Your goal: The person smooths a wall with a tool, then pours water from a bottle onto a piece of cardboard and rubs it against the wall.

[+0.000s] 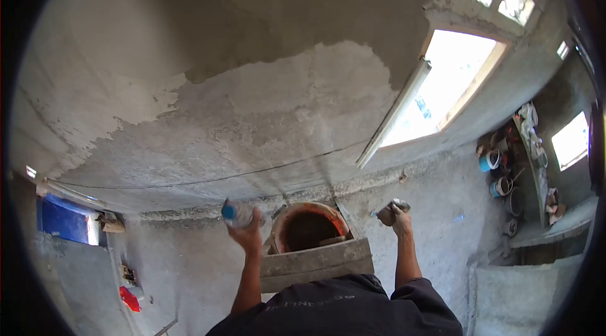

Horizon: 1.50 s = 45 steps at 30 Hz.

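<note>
My left hand (247, 233) is closed around a clear plastic bottle (242, 213) with a blue end, held out left of the bucket. On the other side, my right hand (402, 221) grips a dark grey, mortar-smeared thing (386, 215); cannot tell its kind. Between my hands stands an orange-rimmed bucket (341, 223) with a brown-grey mix inside. A flat piece (332, 241) lies at its near right rim. The bucket is just beyond a wooden plank (315, 260) in front of my body.
A plastered wall (278, 109) rises ahead, darker and wet-looking at the top. A long straightedge (398, 112) leans beside the window opening (442, 90). Buckets (490, 160) stand by a shelf at right. A blue panel (62, 220) and a red item (130, 299) are at left.
</note>
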Each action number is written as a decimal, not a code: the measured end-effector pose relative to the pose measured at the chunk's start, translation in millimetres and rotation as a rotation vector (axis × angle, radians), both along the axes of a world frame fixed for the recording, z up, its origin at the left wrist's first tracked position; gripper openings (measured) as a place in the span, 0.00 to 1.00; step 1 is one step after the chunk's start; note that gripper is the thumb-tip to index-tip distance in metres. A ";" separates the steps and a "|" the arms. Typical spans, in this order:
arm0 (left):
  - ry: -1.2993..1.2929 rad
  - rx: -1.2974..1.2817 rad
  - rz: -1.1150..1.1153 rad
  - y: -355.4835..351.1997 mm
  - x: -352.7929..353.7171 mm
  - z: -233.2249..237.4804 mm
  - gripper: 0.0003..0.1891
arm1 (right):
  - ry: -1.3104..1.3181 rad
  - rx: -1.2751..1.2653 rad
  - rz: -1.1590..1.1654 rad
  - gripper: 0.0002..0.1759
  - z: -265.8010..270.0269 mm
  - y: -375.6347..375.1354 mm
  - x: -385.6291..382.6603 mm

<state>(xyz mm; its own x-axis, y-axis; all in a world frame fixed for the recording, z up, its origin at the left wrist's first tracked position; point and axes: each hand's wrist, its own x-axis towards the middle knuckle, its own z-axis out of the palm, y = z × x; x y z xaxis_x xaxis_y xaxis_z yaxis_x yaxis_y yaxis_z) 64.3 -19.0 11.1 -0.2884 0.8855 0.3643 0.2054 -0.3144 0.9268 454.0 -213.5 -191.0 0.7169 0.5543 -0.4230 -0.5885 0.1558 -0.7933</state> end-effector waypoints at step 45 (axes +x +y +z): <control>0.590 -0.186 0.249 -84.0 -40.8 -35.5 0.29 | -1.892 0.260 -0.716 0.40 402.7 534.7 69.1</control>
<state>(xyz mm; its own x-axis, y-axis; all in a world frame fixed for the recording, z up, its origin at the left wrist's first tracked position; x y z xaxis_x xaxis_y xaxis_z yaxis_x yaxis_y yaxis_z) 23.5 -103.0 -24.4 -0.2912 0.8817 0.3712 0.7404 -0.0380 0.6711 523.1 321.3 211.7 0.1487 -0.0577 0.9872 0.9822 0.1245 -0.1407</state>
